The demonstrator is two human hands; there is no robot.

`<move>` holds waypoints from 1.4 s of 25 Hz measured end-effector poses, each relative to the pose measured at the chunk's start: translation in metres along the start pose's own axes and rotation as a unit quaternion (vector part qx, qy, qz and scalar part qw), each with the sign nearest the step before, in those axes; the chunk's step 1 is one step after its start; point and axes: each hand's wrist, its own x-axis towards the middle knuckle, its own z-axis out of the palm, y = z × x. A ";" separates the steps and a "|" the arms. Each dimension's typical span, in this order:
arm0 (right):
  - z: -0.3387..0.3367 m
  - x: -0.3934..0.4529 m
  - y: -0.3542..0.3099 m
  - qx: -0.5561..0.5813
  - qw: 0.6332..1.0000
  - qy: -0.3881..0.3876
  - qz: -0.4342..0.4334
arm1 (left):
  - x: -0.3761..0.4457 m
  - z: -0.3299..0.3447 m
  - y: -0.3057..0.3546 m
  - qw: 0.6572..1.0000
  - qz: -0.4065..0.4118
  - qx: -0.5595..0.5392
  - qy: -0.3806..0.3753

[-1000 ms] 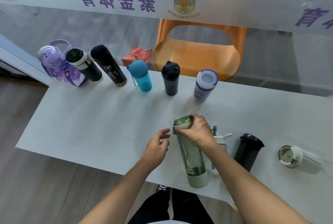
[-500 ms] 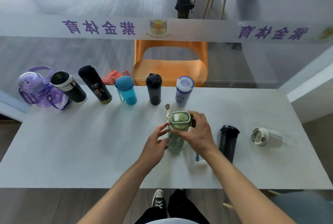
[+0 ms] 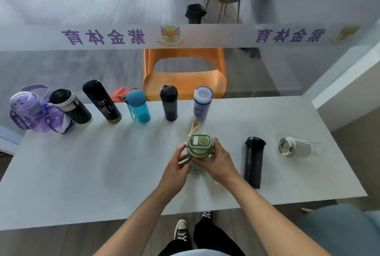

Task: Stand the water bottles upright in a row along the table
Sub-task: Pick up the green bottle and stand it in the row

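Note:
A green bottle (image 3: 199, 143) with a pale green lid stands upright near the middle of the white table (image 3: 82, 165). My left hand (image 3: 176, 165) and my right hand (image 3: 216, 162) both grip it just below the lid. Along the far edge stands a row of upright bottles: purple (image 3: 30, 111), black with a white band (image 3: 70, 107), tall black (image 3: 101, 101), blue (image 3: 137, 105), dark grey (image 3: 169, 102) and white with a blue rim (image 3: 202, 103). A black bottle (image 3: 253, 162) lies to the right. A clear bottle (image 3: 296, 146) lies on its side further right.
A glass wall with a printed band runs behind the table. An orange chair (image 3: 185, 78) stands beyond the glass, with a red bag (image 3: 121, 94) beside it. The table's right end lies just past the clear bottle.
The green bottle was lying on the table a second ago. My hands have tipped it upright and now both hold it. A white bottle seen beside it earlier is hidden now.

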 end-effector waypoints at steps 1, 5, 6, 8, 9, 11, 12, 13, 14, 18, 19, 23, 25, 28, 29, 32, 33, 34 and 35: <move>0.000 0.001 -0.002 -0.001 1.000 0.001 0.002 | 0.002 0.000 0.001 1.000 0.002 0.005 0.006; -0.012 0.002 -0.017 0.047 0.999 0.009 -0.004 | 0.001 -0.002 0.019 0.999 0.031 0.040 0.016; -0.018 0.004 -0.023 0.057 0.998 0.017 -0.013 | 0.003 -0.003 0.027 0.997 0.047 0.051 0.018; -0.033 0.010 -0.035 0.068 0.997 0.038 -0.026 | 0.008 -0.002 0.047 0.995 0.072 0.062 0.019; -0.042 0.014 -0.040 0.074 0.996 0.048 -0.028 | 0.012 0.000 0.057 0.995 0.083 0.061 0.018; -0.061 0.022 -0.043 0.091 0.993 0.072 -0.036 | 0.022 0.011 0.077 0.993 0.103 0.056 0.011; -0.071 0.027 -0.043 0.097 0.991 0.082 -0.038 | 0.028 0.020 0.086 0.992 0.111 0.054 0.005; -0.081 0.031 -0.041 0.103 0.990 0.089 -0.042 | 0.034 0.029 0.094 0.992 0.116 0.047 -0.003; -0.090 0.037 -0.040 0.109 0.989 0.091 -0.047 | 0.040 0.037 0.101 0.992 0.119 0.040 -0.010; -0.126 0.073 -0.027 0.126 0.987 0.087 -0.054 | 0.071 0.069 0.120 0.993 0.111 0.039 -0.013; -0.133 0.084 -0.022 0.128 0.987 0.083 -0.048 | 0.081 0.076 0.123 0.994 0.102 0.044 -0.013; -0.162 0.133 0.008 0.139 0.989 0.049 -0.025 | 0.126 0.109 0.133 0.996 0.064 0.050 -0.019; -0.174 0.156 0.021 0.142 0.989 0.032 -0.023 | 0.146 0.126 0.135 0.998 0.043 0.037 -0.017; -0.187 0.183 0.035 0.115 0.993 0.019 -0.018 | 0.172 0.146 0.136 1.000 0.009 0.019 -0.001; -0.190 0.191 0.039 0.115 0.993 0.014 -0.015 | 0.180 0.151 0.135 1.000 0.003 0.016 0.000; -0.197 0.209 0.047 0.120 0.993 0.001 -0.013 | 0.197 0.162 0.134 1.000 -0.010 0.010 -0.004; -0.199 0.213 0.049 0.120 0.993 -0.002 -0.011 | 0.202 0.164 0.134 1.000 -0.013 0.007 -0.004; -0.200 0.217 0.051 0.118 0.993 -0.004 -0.008 | 0.205 0.166 0.134 1.000 -0.014 0.004 -0.005; -0.201 0.221 0.054 0.114 0.993 -0.007 -0.006 | 0.207 0.168 0.133 1.000 -0.018 0.001 -0.005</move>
